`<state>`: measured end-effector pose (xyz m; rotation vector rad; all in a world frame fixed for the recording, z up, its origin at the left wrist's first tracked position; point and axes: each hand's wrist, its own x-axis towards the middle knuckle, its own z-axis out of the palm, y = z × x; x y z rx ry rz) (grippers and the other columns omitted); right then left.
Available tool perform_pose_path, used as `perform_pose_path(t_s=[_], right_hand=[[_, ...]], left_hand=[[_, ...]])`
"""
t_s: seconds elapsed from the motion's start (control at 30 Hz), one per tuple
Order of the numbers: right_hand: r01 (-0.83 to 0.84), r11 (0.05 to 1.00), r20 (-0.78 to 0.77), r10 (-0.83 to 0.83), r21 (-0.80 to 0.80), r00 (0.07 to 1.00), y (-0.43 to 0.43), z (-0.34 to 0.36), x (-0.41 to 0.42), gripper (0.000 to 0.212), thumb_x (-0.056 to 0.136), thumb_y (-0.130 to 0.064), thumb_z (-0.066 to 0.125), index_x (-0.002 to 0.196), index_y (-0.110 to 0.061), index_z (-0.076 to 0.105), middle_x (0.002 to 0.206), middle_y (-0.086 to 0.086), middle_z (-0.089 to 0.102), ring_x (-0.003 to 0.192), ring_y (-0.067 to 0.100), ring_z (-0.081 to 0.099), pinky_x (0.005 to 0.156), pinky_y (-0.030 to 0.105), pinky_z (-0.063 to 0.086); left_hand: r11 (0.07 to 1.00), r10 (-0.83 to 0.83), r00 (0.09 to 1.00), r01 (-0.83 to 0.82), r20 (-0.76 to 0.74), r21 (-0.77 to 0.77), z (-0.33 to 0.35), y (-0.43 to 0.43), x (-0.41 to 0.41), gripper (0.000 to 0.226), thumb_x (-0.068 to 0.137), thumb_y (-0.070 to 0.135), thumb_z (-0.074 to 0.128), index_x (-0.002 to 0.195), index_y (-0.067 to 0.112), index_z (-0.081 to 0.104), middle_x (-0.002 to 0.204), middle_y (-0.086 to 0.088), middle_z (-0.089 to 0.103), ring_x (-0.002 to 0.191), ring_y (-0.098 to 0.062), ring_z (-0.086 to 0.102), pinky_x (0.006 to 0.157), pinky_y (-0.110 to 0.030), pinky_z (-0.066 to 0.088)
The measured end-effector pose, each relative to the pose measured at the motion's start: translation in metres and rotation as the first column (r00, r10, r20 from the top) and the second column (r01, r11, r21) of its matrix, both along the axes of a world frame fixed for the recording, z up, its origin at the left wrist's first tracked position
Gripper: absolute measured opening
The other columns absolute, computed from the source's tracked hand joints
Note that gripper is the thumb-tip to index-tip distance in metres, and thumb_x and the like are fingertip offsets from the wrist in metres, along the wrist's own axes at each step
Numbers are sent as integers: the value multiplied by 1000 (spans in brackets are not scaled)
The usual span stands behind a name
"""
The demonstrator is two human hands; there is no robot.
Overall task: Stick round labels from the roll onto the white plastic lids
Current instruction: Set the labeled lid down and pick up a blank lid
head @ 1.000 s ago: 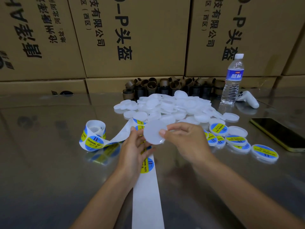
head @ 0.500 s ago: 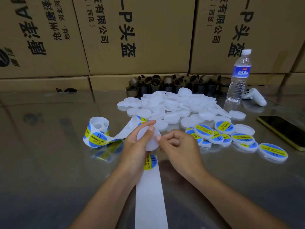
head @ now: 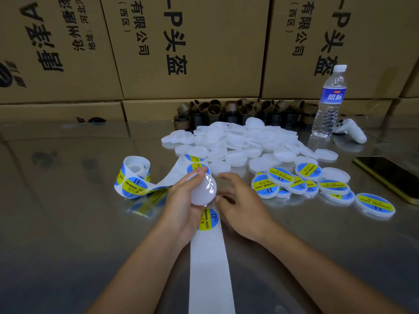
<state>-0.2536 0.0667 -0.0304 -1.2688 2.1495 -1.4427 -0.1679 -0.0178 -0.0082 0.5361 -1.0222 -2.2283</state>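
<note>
Gripping lid [head: 203, 191] in left hand [head: 181, 201], face tilted rightward; right hand [head: 240, 207] beside lid, spread, empty; shiny bench [head: 68, 211] below.

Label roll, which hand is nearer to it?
Left. The left hand, gripping a bare lid, is just right of the label roll; the right hand is farther right.

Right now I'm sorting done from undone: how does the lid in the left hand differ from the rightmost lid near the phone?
The held lid shows a bare white face; the rightmost lid carries a blue and yellow label. The held lid is tilted above the table, gripped by the left hand; the rightmost lid lies flat on it, untouched. Both are round white plastic.
</note>
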Motion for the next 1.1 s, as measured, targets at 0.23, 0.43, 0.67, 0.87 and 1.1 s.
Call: perform_pose_path(t_s=[0.23,0.43,0.67,0.87,1.1], right_hand=[[145,981,126,-128,-131,984,-2,2,-4,34,81,1,66,92,-27,49,68,-6,61,65,9,56,67,20,48],[304,852,204,-237,-425,950,2,9,-14,34,85,8,56,82,-25,49,80,-8,56,62,5,52,59,10,44],[259,802,160,-204,-539,966,5,12,-12,29,87,2,60,76,-24,53,73,-20,61,58,3,54,56,13,45],[224,824,-136,-339,-521,931,8,11,-3,27,83,-5,64,87,-31,56,90,-18,56,84,-1,53,75,7,37],[160,884,-514,-393,-439,762,8,11,-3,23,78,-26,68,99,-16,72,102,-1,61,106,14,40,90,28,33]], left_hand=[[998,-25,999,23,-40,-61,0,-5,2,12,93,11,52,93,8,63,80,-5,68,70,-17,65,68,-31,53],[974,137,990,-141,-33,-176,-2,-10,3,16,97,3,47,97,10,61,86,-1,74,77,-12,73,73,-22,57],[908,172,965,-76,200,-411,-1,1,3,22,88,33,63,98,13,67,95,-8,73,89,-24,70,87,-42,55],[866,137,957,10,257,-500,1,7,4,22,89,23,65,94,2,68,106,-23,69,102,-39,64,97,-51,47],[896,98,972,6,211,-445,2,8,6,19,88,27,65,74,15,68,102,-26,67,91,-31,61,102,-58,42]])
